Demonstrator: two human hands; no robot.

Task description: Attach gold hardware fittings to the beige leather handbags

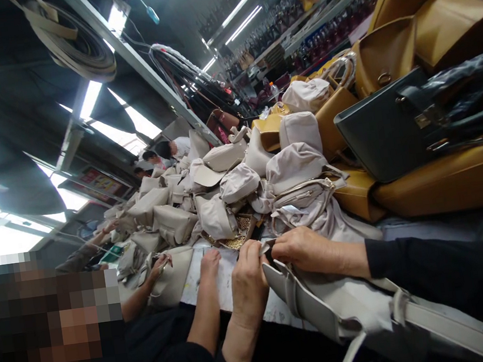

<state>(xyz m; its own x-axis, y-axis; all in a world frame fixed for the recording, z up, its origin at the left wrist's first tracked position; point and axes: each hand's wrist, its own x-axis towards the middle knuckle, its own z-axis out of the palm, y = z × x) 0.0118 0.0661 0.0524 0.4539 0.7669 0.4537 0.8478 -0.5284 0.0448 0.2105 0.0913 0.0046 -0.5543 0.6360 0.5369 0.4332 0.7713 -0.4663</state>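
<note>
A pale grey handbag (356, 305) lies tilted across the table's near edge, its strap trailing to the lower right. My left hand (249, 278) is closed at the bag's far end, fingers pinching its edge. Beside it, my right hand (307, 252) is closed on the same end, with the fingertips bent inward. A small dark part and a light tab show between the two hands; what they are I cannot make out. Just beyond my fingers lie a small pile of gold metal pieces (235, 240) and a light cloth bag liner (301, 197) with a zip.
Many unfinished pale bags (173, 222) heap along the table. Mustard bags (441, 181) and a dark green handbag (381, 127) are stacked at right. Close on my left sits a co-worker, one hand (210, 262) on the white tabletop (194, 273), the other (159, 269) at a pale bag.
</note>
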